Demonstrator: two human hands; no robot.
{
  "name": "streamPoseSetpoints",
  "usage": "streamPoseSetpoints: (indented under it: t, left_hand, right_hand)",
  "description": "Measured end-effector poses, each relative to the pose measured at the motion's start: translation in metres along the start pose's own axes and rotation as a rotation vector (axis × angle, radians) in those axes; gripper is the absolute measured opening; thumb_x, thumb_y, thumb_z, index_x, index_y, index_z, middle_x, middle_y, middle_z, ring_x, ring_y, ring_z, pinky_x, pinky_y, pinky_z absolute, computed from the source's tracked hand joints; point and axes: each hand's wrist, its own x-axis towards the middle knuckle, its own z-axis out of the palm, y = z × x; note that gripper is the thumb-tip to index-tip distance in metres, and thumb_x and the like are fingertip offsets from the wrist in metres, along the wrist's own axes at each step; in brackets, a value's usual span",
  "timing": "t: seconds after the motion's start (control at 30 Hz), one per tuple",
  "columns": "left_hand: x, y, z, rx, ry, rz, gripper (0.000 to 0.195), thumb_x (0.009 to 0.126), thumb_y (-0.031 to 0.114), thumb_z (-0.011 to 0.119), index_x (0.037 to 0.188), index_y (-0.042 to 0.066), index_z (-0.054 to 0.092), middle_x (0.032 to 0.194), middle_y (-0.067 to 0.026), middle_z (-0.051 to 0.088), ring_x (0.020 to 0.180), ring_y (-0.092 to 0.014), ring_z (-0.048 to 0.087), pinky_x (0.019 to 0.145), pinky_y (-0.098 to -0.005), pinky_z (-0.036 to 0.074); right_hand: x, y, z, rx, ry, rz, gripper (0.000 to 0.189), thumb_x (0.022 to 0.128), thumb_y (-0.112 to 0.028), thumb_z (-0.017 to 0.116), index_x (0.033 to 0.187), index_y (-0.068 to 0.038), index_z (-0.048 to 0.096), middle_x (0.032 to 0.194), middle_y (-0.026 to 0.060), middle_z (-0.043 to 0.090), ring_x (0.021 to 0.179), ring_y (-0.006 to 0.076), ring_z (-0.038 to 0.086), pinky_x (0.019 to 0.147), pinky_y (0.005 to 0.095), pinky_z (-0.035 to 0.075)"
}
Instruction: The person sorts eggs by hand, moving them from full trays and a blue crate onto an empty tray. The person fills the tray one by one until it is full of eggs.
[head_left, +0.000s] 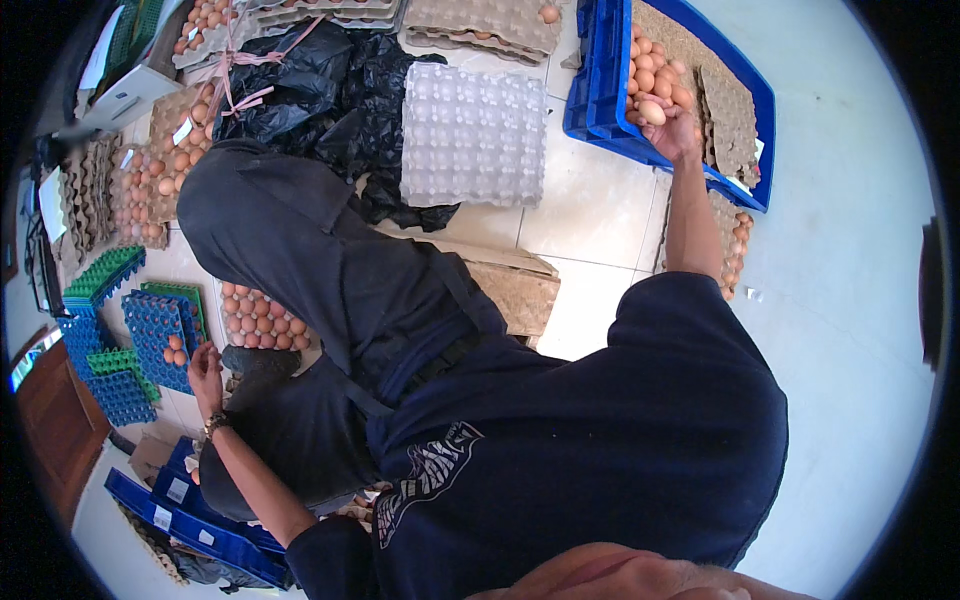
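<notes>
My right hand (673, 136) is inside a blue plastic crate (600, 82), its fingers around a pale egg (652, 112). Loose brown eggs (652, 67) are heaped against that hand, partly hiding its fingertips. My left hand (204, 371) is beside a blue plastic egg tray (154, 330), with loosely bent fingers and nothing seen in them. A small cluster of brown eggs (175, 350) sits on this tray, close to the fingertips. Just past my left hand, a tray of brown eggs (262, 319) lies by my foot.
An upturned pale egg tray (474, 135) lies against black plastic bags (300, 82). A wooden stool or box (514, 289) stands beside my leg. Stacked blue and green trays (105, 360) and filled cardboard trays (180, 142) line the left. Blue crates (202, 525) stand at lower left.
</notes>
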Motion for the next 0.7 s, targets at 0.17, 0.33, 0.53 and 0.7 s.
streamPoseSetpoints:
  t: [0.17,0.33,0.53,0.7]
  left_hand:
    - [0.009,0.006,0.008,-0.015,-0.036,-0.011,0.026,0.094,0.019,0.057,0.11,-0.001,0.062,0.078,-0.0032,0.063,0.069,-0.009,0.055,0.061,-0.0237,0.044]
    - [0.014,-0.01,-0.005,-0.17,-0.054,-0.085,0.028,0.095,0.02,0.056,0.116,0.002,0.06,0.091,-0.0027,0.061,0.076,-0.007,0.054,0.063,-0.0223,0.044]
    - [0.022,0.023,-0.017,-0.168,-0.013,0.065,0.032,0.097,0.021,0.055,0.122,0.002,0.057,0.092,0.001,0.06,0.075,-0.005,0.051,0.066,-0.02,0.041]
    - [0.02,0.058,-0.037,-0.264,-0.029,0.092,0.034,0.097,0.022,0.055,0.125,0.003,0.055,0.097,0.0005,0.061,0.084,-0.007,0.053,0.073,-0.021,0.043]
  right_hand:
    - [0.003,0.0,-0.042,-0.02,0.106,-0.138,0.024,0.091,-0.018,0.035,0.098,-0.003,0.053,0.081,0.0092,0.059,0.057,0.0157,0.049,0.048,0.0242,0.04]
    - [0.002,0.012,-0.003,-0.114,0.406,-0.299,0.016,0.094,-0.017,0.043,0.091,-0.005,0.053,0.079,0.0062,0.056,0.057,0.0138,0.049,0.049,0.0233,0.04]
    - [0.001,0.026,0.017,-0.664,0.651,-0.415,0.032,0.075,-0.008,0.072,0.104,0.002,0.062,0.1,0.012,0.064,0.091,0.023,0.064,0.076,0.0369,0.053]
    - [0.004,0.023,-0.004,-1.339,0.6,-0.687,0.038,0.068,-0.013,0.076,0.103,-0.001,0.065,0.091,0.0085,0.068,0.081,0.0171,0.065,0.074,0.0302,0.052]
